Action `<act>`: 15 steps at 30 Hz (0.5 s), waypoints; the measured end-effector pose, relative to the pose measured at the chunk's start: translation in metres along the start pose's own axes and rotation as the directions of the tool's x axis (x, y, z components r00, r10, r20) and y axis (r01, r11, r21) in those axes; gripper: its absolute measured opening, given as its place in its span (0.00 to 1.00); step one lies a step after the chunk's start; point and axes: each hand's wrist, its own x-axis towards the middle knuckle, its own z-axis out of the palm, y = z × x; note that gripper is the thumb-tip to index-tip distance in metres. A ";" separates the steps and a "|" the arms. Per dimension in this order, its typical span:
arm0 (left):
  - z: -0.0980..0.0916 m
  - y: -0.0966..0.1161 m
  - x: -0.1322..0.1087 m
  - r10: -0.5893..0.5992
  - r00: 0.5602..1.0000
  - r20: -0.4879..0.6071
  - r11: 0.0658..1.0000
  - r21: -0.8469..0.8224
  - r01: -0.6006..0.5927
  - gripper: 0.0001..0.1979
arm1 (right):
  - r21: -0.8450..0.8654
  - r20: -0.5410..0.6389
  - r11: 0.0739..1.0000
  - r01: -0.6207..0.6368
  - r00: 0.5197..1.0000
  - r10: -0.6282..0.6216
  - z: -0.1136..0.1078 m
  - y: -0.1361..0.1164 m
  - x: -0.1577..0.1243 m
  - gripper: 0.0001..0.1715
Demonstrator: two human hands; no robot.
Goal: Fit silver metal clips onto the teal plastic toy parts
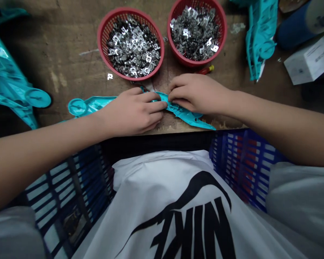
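Note:
A long turquoise plastic part (pixel 183 113), with a round disc at its left end, lies along the table's front edge. Over its middle rests my left hand (pixel 140 111), fingers curled onto the plastic and holding it down. My right hand (pixel 196 92) is closed in a pinch just right of those fingertips, against the same part. Whatever sits between its fingertips is hidden. Beyond the hands stand two red baskets: the left basket (pixel 103 54) holds small shiny metal plates, the right basket (pixel 187 63) holds small metal clips. A red-and-yellow tool handle (pixel 206 69) lies behind my right hand.
More turquoise parts lie at the left (pixel 12 72) and the upper right (pixel 261 32). One loose metal plate (pixel 109 76) is beside the left basket. A white box (pixel 310 59) and a blue cylinder (pixel 295 27) stand far right. Blue crates (pixel 240 158) flank my lap.

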 end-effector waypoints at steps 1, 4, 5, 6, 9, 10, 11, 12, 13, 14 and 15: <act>0.000 0.000 0.000 0.002 1.000 0.001 1.000 -0.009 -0.002 0.16 | 0.008 0.028 1.000 -0.015 1.000 0.014 0.000 -0.003 0.001 0.30; -0.001 -0.001 0.000 0.010 1.000 0.004 1.000 -0.013 -0.010 0.17 | 0.055 0.031 0.998 -0.038 0.999 0.036 0.001 -0.004 0.003 0.27; -0.001 -0.001 0.000 0.013 1.000 0.007 1.000 -0.003 -0.013 0.17 | 0.075 0.021 0.997 -0.038 0.999 0.036 0.002 -0.002 0.002 0.26; -0.001 -0.001 0.000 0.016 1.000 0.011 1.000 0.011 -0.016 0.17 | 0.094 0.009 0.995 -0.039 0.999 0.039 0.003 0.000 0.002 0.24; -0.002 0.000 0.000 0.018 1.000 0.017 1.000 0.024 -0.019 0.18 | 0.090 0.007 0.994 -0.069 0.998 0.068 0.003 -0.001 0.002 0.21; -0.002 0.000 0.000 0.015 1.000 0.014 1.000 0.013 -0.016 0.19 | 0.056 0.027 0.995 -0.082 0.996 0.080 0.001 -0.004 0.002 0.22; -0.001 -0.001 0.000 0.011 1.000 0.012 1.000 -0.001 -0.011 0.19 | 0.008 0.059 0.996 -0.086 0.995 0.086 -0.002 -0.008 0.002 0.23; -0.001 -0.001 0.000 0.008 1.000 0.010 1.000 -0.014 -0.007 0.19 | -0.047 0.097 0.996 -0.082 0.992 0.086 -0.007 -0.012 0.001 0.25; -0.001 -0.001 0.000 0.004 1.000 0.009 1.000 -0.021 -0.004 0.19 | -0.097 0.128 0.992 -0.077 0.988 0.089 -0.012 -0.015 0.001 0.27; -0.001 -0.001 0.000 0.002 1.000 0.009 1.000 -0.022 -0.002 0.18 | -0.136 0.135 0.986 -0.092 0.985 0.110 -0.018 -0.018 0.000 0.28; -0.001 -0.001 0.000 0.002 1.000 0.009 1.000 -0.017 -0.002 0.18 | -0.148 0.112 0.982 -0.114 0.985 0.132 -0.023 -0.020 -0.001 0.28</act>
